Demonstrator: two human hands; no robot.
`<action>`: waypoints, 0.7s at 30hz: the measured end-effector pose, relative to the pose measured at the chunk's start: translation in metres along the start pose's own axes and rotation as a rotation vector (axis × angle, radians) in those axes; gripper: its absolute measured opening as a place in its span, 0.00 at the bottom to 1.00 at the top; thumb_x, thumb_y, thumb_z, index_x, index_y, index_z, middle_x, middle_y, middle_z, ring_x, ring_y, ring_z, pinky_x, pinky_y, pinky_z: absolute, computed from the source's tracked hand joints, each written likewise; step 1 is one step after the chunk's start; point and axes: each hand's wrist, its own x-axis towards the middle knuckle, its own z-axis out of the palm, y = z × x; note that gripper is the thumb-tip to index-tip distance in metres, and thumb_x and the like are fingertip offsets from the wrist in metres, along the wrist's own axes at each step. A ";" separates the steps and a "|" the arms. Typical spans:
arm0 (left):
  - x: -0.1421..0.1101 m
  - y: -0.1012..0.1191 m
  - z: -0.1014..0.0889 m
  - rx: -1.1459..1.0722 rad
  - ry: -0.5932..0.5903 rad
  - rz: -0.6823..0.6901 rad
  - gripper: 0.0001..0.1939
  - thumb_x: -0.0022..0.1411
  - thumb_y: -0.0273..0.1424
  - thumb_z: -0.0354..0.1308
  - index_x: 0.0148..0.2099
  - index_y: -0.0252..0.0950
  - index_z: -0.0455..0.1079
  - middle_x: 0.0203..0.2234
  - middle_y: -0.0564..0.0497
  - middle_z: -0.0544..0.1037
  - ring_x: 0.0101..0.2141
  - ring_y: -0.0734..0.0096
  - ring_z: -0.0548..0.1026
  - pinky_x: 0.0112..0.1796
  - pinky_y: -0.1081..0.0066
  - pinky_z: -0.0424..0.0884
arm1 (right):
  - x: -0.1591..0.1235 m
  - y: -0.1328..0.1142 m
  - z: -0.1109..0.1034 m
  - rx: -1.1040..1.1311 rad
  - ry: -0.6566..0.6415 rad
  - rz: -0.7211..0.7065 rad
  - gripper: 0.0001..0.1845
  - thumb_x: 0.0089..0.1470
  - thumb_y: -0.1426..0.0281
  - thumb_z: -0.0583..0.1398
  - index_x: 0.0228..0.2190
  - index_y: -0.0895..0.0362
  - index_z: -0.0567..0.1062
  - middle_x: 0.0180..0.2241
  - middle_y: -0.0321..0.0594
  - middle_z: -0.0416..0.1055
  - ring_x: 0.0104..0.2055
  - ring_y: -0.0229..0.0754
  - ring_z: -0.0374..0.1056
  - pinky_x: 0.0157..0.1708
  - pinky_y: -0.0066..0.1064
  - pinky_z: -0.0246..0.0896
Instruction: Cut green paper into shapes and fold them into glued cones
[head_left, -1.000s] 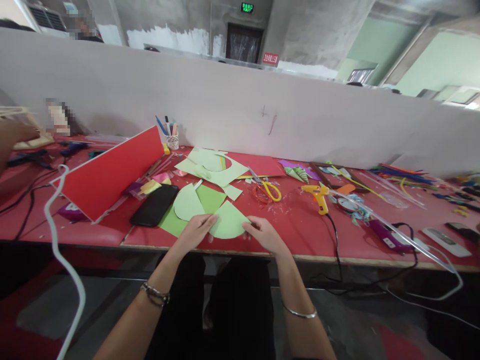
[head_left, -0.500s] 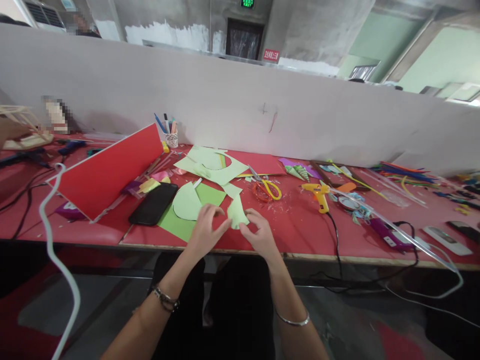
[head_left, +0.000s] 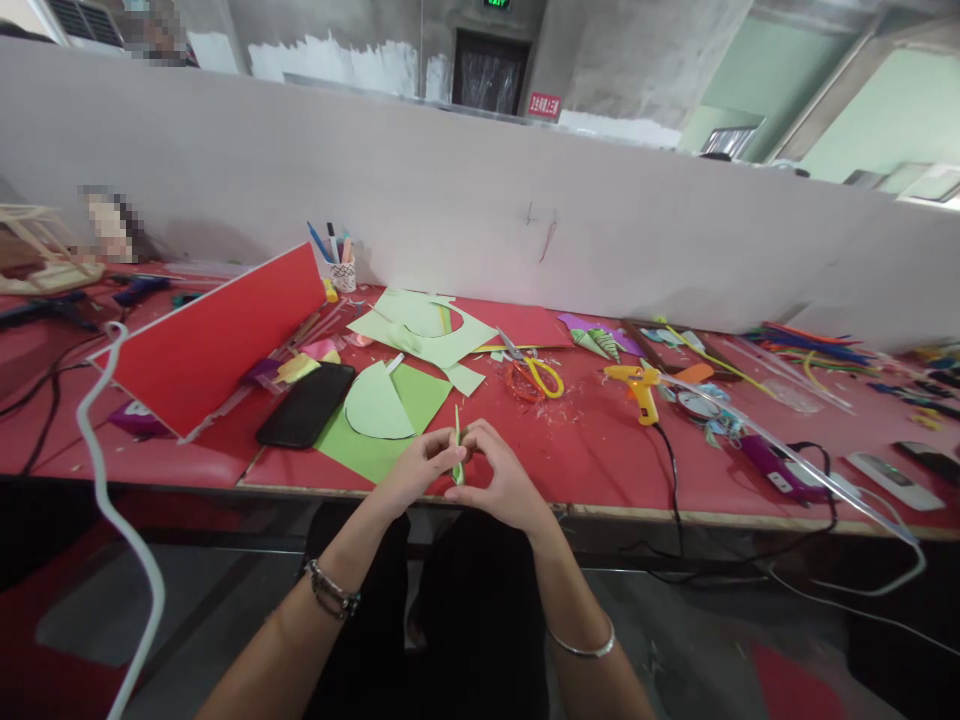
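Near the table's front edge, a light green piece of paper (head_left: 457, 425) stands nearly edge-on between my hands. My left hand (head_left: 426, 462) pinches it from the left, thumb and fingers closed on it. From the other side my right hand (head_left: 496, 470) curls round it, fingertips on the paper; its lower part is partly hidden by the thumbs. Just left lies a rounded light green paper cutout (head_left: 379, 405) with a dark outlined edge, on a brighter green sheet (head_left: 429, 395). Behind them is a light green sheet (head_left: 382, 320) with a round hole cut out.
Yellow-handled scissors (head_left: 541, 378) lie ahead, and a yellow hot glue gun (head_left: 636, 388) is to the right. A black phone (head_left: 306, 405) and a leaning red board (head_left: 225, 340) are on the left. A pen cup (head_left: 343, 275) stands by the white partition (head_left: 450, 200).
The light green paper was held flat and fan-shaped, then bent, and is now turned edge-on and folded or curled. My hands have come closer together around it.
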 end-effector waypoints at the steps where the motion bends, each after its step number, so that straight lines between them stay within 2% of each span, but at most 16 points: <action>1: 0.000 -0.001 -0.001 -0.009 -0.013 0.017 0.15 0.50 0.41 0.56 0.31 0.32 0.64 0.21 0.56 0.65 0.25 0.77 0.63 0.29 0.76 0.60 | 0.000 0.000 -0.001 0.010 -0.006 -0.006 0.17 0.40 0.64 0.64 0.27 0.56 0.61 0.32 0.35 0.56 0.35 0.37 0.57 0.37 0.29 0.56; 5: 0.000 -0.003 -0.006 -0.025 -0.060 0.030 0.14 0.50 0.40 0.56 0.31 0.33 0.66 0.24 0.54 0.69 0.29 0.74 0.66 0.35 0.73 0.63 | -0.001 -0.002 -0.006 0.058 -0.021 -0.036 0.15 0.42 0.65 0.63 0.27 0.56 0.62 0.31 0.35 0.57 0.34 0.36 0.57 0.36 0.28 0.56; 8: 0.000 -0.001 -0.006 0.011 -0.041 -0.008 0.13 0.50 0.37 0.56 0.35 0.33 0.68 0.29 0.53 0.72 0.33 0.71 0.68 0.38 0.72 0.63 | -0.003 -0.003 -0.008 0.048 0.025 -0.039 0.08 0.47 0.68 0.58 0.28 0.57 0.63 0.30 0.35 0.58 0.33 0.35 0.58 0.35 0.27 0.55; 10: 0.000 0.002 -0.006 0.010 -0.005 -0.024 0.13 0.50 0.37 0.56 0.36 0.34 0.67 0.30 0.52 0.72 0.34 0.71 0.69 0.38 0.72 0.64 | -0.003 0.001 -0.011 0.011 0.144 0.013 0.05 0.50 0.68 0.54 0.27 0.57 0.63 0.27 0.33 0.59 0.29 0.34 0.57 0.31 0.25 0.54; 14: 0.005 0.004 -0.011 0.010 0.182 -0.009 0.16 0.52 0.41 0.54 0.39 0.36 0.62 0.22 0.57 0.68 0.23 0.77 0.67 0.29 0.75 0.64 | -0.004 0.023 -0.026 -0.009 0.514 0.219 0.12 0.50 0.63 0.53 0.22 0.57 0.61 0.20 0.30 0.55 0.22 0.32 0.52 0.22 0.24 0.48; 15: 0.007 0.004 -0.014 0.048 0.234 0.007 0.17 0.52 0.42 0.53 0.41 0.36 0.61 0.20 0.58 0.66 0.22 0.78 0.66 0.27 0.75 0.63 | -0.004 0.030 -0.032 0.012 0.558 0.253 0.13 0.50 0.62 0.53 0.22 0.57 0.62 0.20 0.31 0.56 0.23 0.32 0.52 0.23 0.24 0.48; 18: 0.010 -0.003 -0.024 0.339 0.270 0.056 0.16 0.55 0.40 0.50 0.44 0.36 0.60 0.18 0.59 0.63 0.21 0.77 0.63 0.24 0.76 0.60 | -0.007 0.052 -0.044 0.049 0.551 0.337 0.15 0.48 0.59 0.53 0.21 0.58 0.63 0.20 0.32 0.59 0.24 0.34 0.54 0.24 0.24 0.50; 21: 0.012 -0.013 -0.031 0.840 0.242 0.087 0.09 0.57 0.33 0.48 0.36 0.36 0.66 0.22 0.54 0.68 0.26 0.73 0.66 0.27 0.73 0.61 | -0.011 0.070 -0.047 -0.071 0.488 0.423 0.16 0.47 0.58 0.52 0.19 0.58 0.63 0.19 0.32 0.60 0.23 0.34 0.55 0.23 0.25 0.48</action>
